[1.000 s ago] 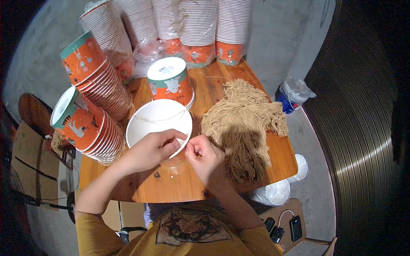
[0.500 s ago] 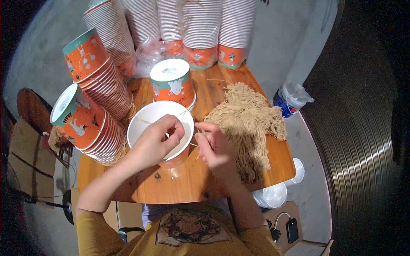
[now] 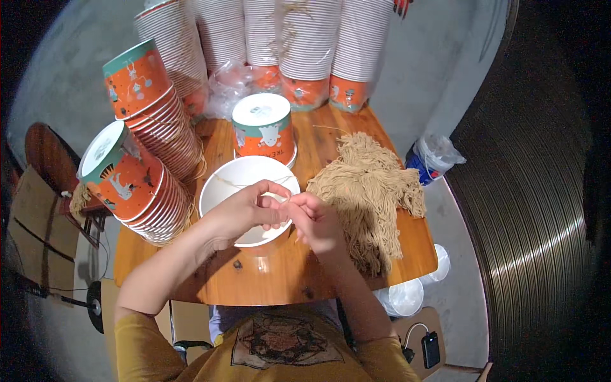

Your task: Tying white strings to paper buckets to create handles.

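Observation:
A paper bucket (image 3: 216, 198), white inside, stands mouth up on the wooden table in front of me. A thin tan string (image 3: 230, 184) lies across its mouth. Over the right side of the bucket, my left hand (image 3: 245, 209) pinches the string with thumb and fingertips. My right hand (image 3: 318, 226) meets it there, thumb and forefinger pressed together on the string as well. The fingertips of both hands nearly touch, and the string between them is mostly hidden. Beside my right hand lies a big heap of tan string (image 3: 363, 188).
Behind the bucket, an orange and green bucket (image 3: 262, 130) stands upside down. Leaning nested stacks of buckets (image 3: 121, 172) with string loops are at the left. Tall plastic-wrapped stacks (image 3: 309, 48) line the back. A blue and white pail (image 3: 433, 159) sits right of the table (image 3: 267, 286).
My hands have come together; the gap between their fingertips has closed. The whole view has shifted slightly, and the bucket stays in place on the table.

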`<state>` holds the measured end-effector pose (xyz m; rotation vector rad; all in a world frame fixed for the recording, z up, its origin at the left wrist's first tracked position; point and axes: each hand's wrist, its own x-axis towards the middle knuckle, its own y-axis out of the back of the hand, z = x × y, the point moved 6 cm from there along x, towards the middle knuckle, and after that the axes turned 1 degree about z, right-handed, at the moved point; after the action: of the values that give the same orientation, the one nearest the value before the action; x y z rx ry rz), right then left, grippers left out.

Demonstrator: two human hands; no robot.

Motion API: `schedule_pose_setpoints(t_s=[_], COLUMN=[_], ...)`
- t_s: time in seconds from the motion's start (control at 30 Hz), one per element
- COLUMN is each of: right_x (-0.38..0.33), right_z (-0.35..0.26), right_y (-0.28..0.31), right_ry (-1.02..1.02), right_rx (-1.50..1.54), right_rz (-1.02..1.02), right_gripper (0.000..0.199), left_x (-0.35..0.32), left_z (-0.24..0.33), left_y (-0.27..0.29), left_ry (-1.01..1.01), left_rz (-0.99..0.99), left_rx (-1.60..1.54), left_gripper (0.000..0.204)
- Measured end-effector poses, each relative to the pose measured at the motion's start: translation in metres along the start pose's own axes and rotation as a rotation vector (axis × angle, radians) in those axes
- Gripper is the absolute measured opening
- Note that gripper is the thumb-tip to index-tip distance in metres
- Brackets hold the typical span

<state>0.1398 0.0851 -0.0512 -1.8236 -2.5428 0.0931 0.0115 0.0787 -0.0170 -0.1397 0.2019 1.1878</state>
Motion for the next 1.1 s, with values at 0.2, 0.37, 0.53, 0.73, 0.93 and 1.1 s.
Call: schedule_pose_setpoints(t_s=[0.2, 0.37, 0.53, 0.73, 0.93, 1.1], right_x=[-0.001, -0.009, -0.006, 0.009, -0.003, -0.025], right_z=[-0.022, -0.052, -0.076, -0.064, -0.032, -0.038], right_y=[0.012, 0.02, 0.014, 0.022, 0.042, 0.035], right_ry=[0.152, 0.174, 0.301, 0.303, 0.483, 0.524], right_rx=[0.019, -0.061, -0.174, -0.301, -0.299, -0.546], right_rz=[-0.126, -0.211, -0.405, -0.22, -0.025, 0.135], right_gripper=[0.014, 0.014, 0.014, 0.007, 0.01, 0.01], left_x=[0.008, 0.006, 0.005, 0.001, 0.006, 0.009], left_z=[-0.011, -0.002, -0.003, 0.003, 0.0, -0.002], left_y=[0.001, -0.008, -0.016, -0.026, -0.02, -0.017], left_ry=[0.067, 0.024, -0.026, -0.065, -0.033, -0.009], left_rz=[-0.09, -0.072, -0.049, -0.113, -0.047, -0.023], left_rx=[-0.043, -0.14, 0.094, 0.161, 0.111, 0.098], left_gripper=[0.019, 0.014, 0.014, 0.013, 0.013, 0.013])
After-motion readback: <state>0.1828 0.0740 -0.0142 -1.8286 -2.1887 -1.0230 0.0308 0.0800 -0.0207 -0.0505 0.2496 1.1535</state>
